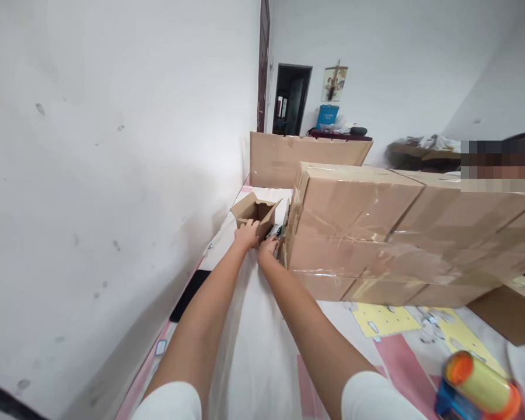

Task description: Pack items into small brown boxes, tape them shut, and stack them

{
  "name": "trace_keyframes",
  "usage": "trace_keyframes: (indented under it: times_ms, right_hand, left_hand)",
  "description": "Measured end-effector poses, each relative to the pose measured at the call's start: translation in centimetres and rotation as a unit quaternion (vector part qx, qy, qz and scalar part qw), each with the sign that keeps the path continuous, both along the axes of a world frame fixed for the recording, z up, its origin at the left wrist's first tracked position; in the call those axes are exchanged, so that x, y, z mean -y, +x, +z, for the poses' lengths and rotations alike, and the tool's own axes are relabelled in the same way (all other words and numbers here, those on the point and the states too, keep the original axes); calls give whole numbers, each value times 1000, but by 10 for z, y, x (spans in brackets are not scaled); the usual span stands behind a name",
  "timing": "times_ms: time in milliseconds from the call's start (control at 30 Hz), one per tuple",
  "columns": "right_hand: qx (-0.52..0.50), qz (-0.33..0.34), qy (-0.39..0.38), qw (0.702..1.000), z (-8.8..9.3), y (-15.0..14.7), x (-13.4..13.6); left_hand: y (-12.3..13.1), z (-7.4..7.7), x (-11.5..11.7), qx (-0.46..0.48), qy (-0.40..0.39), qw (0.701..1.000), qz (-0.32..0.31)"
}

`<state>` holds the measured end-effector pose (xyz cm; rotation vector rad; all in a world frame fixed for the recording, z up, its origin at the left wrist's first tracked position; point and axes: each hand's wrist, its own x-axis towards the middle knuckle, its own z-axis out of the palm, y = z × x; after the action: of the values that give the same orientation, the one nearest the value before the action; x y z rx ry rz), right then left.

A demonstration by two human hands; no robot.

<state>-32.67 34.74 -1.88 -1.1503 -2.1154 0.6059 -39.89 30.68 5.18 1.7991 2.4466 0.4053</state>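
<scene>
A small open cardboard box (pixel 266 220) with raised flaps stands on the patterned cloth, close to the white wall. My left hand (pixel 247 234) is closed over the near edge of this box, its fingers bent at the rim. Low at the box's right side, my right hand (pixel 268 247) has its fingers curled, and their tips are partly hidden. A small dark and green item (pixel 279 231) shows just beyond those fingers; I cannot make out what it is or whether they grip it.
Taped cartons (pixel 359 219) are stacked to the right, with another carton (pixel 306 157) behind. A tape dispenser (pixel 476 388) with a wide roll lies at the lower right. A black flat item (pixel 190 294) lies by the wall (pixel 114 146). Another person (pixel 503 166) is at the right edge.
</scene>
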Motion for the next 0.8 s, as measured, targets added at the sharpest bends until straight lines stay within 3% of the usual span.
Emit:
trace_keyframes:
  times_ms: [100, 233, 367, 467, 633, 800]
  right_hand:
    - [-2, -81, -40, 996, -10, -3, -17]
    - [4, -124, -80, 989, -17, -10, -21]
    - [18, -145, -76, 986, -17, -11, -10]
    - [26, -153, -59, 986, -15, -4, 9]
    - [36, -137, -54, 988, -5, 20, 59]
    - [38, -56, -28, 997, 4, 78, 133]
  left_hand:
    - [-1, -7, -1, -8, -1, 1000, -2]
    - [-3, -9, -9, -14, -5, 1000, -5]
    - [-8, -6, -14, -21, 2, 1000, -21]
    - [-9, -2, -4, -33, 11, 999, -34]
    - [7, 4, 54, -60, 45, 997, -23]
    - [47, -4, 166, -78, 92, 992, 24]
